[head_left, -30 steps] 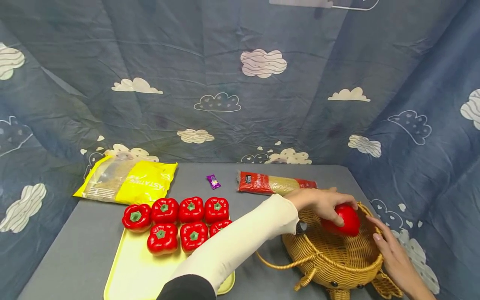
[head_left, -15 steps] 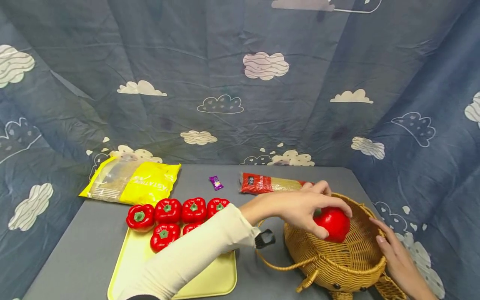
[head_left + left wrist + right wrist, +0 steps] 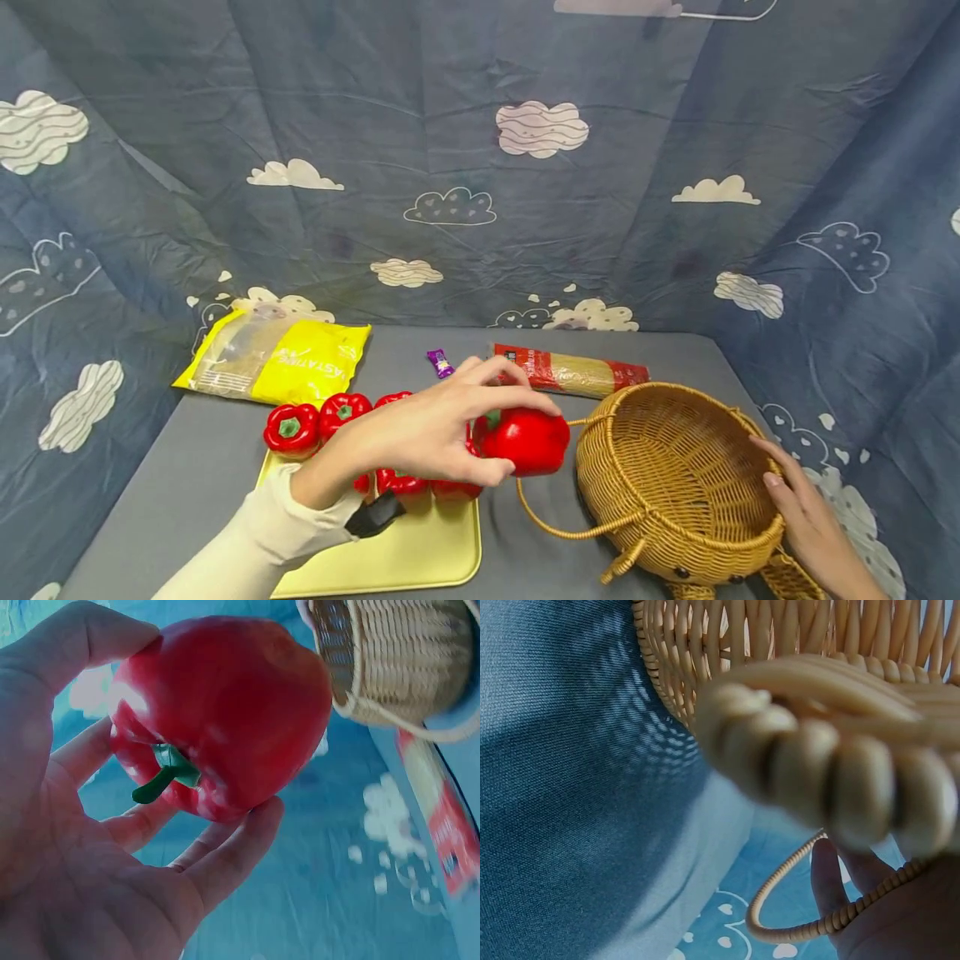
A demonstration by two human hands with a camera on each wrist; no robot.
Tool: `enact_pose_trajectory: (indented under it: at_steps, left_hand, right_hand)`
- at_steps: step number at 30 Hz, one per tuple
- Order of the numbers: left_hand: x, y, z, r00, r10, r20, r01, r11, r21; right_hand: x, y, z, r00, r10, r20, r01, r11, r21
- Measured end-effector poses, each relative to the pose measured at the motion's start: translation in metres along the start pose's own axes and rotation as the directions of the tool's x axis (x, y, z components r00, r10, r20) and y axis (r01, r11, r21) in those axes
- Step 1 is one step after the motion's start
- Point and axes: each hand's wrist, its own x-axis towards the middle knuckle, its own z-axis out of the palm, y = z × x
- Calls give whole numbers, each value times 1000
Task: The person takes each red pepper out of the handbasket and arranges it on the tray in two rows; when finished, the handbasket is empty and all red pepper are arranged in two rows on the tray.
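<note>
My left hand (image 3: pixel 442 425) holds a red bell pepper (image 3: pixel 534 443) with a green stem, thumb on one side and fingers on the other. It hangs above the gap between the tray and the basket; the left wrist view shows the pepper (image 3: pixel 232 712) close up. Several more red bell peppers (image 3: pixel 291 428) sit at the yellow tray (image 3: pixel 442 557), partly hidden by my left hand. At the right stands a round wicker basket (image 3: pixel 615 500) with an animal face. My right hand (image 3: pixel 813 521) rests on its right rim, fingers fairly straight. The basket's handle (image 3: pixel 780 930) crosses before that hand.
Behind the tray lies a yellow pasta bag (image 3: pixel 300 358). A small purple wrapped candy (image 3: pixel 440 363) and a red pack of noodles (image 3: pixel 581 372) lie toward the back of the grey table (image 3: pixel 150 500). A cloud-patterned curtain (image 3: pixel 360 225) closes off the back and sides.
My left hand has lifted the bell pepper out of the basket and carried it left toward the tray. The right hand keeps its place on the rim. The view has shifted slightly.
</note>
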Motion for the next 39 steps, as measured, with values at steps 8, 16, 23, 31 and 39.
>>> enact_pose_trajectory:
  at_steps: [8, 16, 23, 31, 39]
  left_hand:
    - [-75, -27, -9, 971, -176, -162, 193, 977, 93]
    - [-131, -52, -8, 911, -255, -323, 307, 944, 120]
    - [-163, -67, -5, 874, -196, -445, 322, 919, 227]
    - [-185, -90, 0, 834, -213, -509, 380, 890, 250]
    - [-196, -100, -1, 806, -327, -493, 408, 911, 61]
  right_hand:
    - [0, 2, 0, 998, -53, -19, 54, 998, 19]
    - [2, 4, 2, 998, -61, -35, 62, 998, 17]
    - [3, 4, 1, 995, -88, -37, 89, 995, 35]
    - [3, 3, 3, 998, -55, -30, 56, 998, 28]
    - [4, 4, 4, 1000, -21, -14, 21, 1000, 7]
